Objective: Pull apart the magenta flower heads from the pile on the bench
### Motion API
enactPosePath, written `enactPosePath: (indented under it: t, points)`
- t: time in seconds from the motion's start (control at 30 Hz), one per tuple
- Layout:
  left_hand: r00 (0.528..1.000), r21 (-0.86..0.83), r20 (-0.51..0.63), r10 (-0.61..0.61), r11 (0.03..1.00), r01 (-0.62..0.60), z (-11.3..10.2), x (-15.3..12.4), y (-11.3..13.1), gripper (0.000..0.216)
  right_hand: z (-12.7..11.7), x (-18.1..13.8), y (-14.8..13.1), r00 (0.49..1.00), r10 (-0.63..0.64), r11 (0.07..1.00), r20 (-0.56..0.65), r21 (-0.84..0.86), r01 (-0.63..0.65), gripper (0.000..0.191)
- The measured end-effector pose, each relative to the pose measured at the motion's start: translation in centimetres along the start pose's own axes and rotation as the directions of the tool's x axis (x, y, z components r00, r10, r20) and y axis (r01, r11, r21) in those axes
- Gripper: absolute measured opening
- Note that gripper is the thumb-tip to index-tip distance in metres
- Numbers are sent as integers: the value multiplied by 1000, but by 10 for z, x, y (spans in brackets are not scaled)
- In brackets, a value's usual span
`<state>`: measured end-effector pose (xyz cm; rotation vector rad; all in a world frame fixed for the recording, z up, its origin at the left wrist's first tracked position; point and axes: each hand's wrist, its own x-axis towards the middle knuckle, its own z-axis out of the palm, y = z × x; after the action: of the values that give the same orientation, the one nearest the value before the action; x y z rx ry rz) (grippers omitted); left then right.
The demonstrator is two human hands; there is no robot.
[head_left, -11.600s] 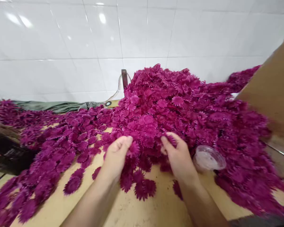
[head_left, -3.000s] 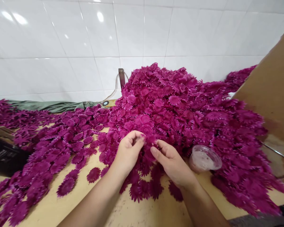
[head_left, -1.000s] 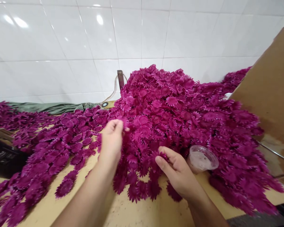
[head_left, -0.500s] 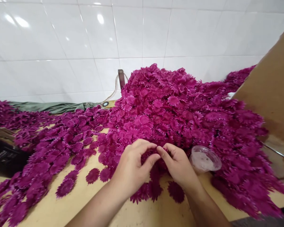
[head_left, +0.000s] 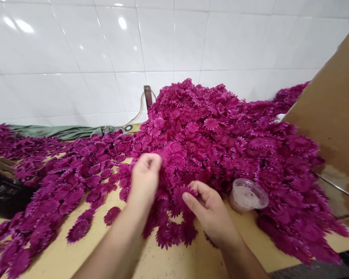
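The magenta flower piece (head_left: 182, 197) is at the near side of the big heap (head_left: 197, 131), pinched between thumb and fingers of your right hand (head_left: 208, 205). Your left hand (head_left: 145, 174) has its fingers curled in by the heap; blur hides whether they grip anything. Judging by the heap, plenty is left, though nothing marks finished pieces. Beyond your right hand stands a clear tub (head_left: 247, 197).

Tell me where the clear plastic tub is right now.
In the head view, the clear plastic tub is right of centre, just right of the right hand, with magenta flowers behind it and to its right.
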<state>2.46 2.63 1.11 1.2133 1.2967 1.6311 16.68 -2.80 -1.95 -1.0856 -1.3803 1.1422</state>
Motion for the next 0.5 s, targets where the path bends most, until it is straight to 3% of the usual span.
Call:
enactPosePath:
  t: [0.07, 0.13, 0.2, 0.27, 0.4, 0.5]
  points:
    - [992, -39, -107, 65, 997, -69, -10, 14, 3, 9, -3, -3, 3, 999, 29, 999, -21, 28, -29, 26]
    - [995, 34, 28, 93, 995, -94, -16, 18, 6, 6, -7, -2, 4, 995, 70, 995, -72, 75, -65, 25]
    - [981, 161, 167, 99, 979, -126, -18, 12, 9, 17, -10, 3, 4, 988, 99, 990, -117, 116, -85, 28]
    - [958, 272, 241, 154, 937, -219, -15, -2, 10, 22, -10, 8, 3, 987, 103, 989, -126, 123, -87, 30]
    - [856, 310, 461, 235, 861, -404, -6, -29, 9, 14, -5, 11, 2, 991, 78, 996, -106, 44, -73, 34]
    - [812, 305, 561, 160, 872, -382, -1, -38, 6, 15, -2, 11, 3, 990, 68, 998, -127, 26, -65, 39]
